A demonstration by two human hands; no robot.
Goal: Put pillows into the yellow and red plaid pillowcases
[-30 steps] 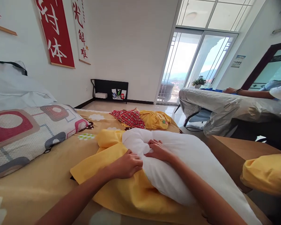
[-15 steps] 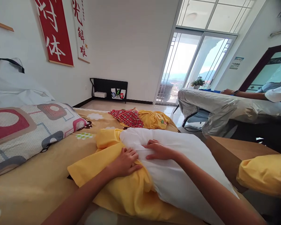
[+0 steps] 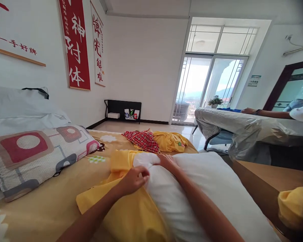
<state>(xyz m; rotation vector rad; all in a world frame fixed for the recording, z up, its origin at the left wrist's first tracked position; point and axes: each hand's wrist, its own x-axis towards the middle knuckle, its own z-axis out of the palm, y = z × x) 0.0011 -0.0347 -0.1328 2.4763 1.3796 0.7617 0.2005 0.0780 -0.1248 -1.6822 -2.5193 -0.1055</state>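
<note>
Pressing right hand (image 3: 168,163) into white pillow (image 3: 217,188), lying on bed (image 3: 47,208) toward 4 o'clock from the hands; fingertips partly hidden, can't tell if that grip grasps fabric. Left hand (image 3: 135,180) has curled fingers by yellow cloth (image 3: 131,215), 7 o'clock; can't tell if pinching. Plaid cloth (image 3: 143,139) near 12, yellow bundle (image 3: 168,141) 1, patterned pillow (image 3: 40,151) 9.
</note>
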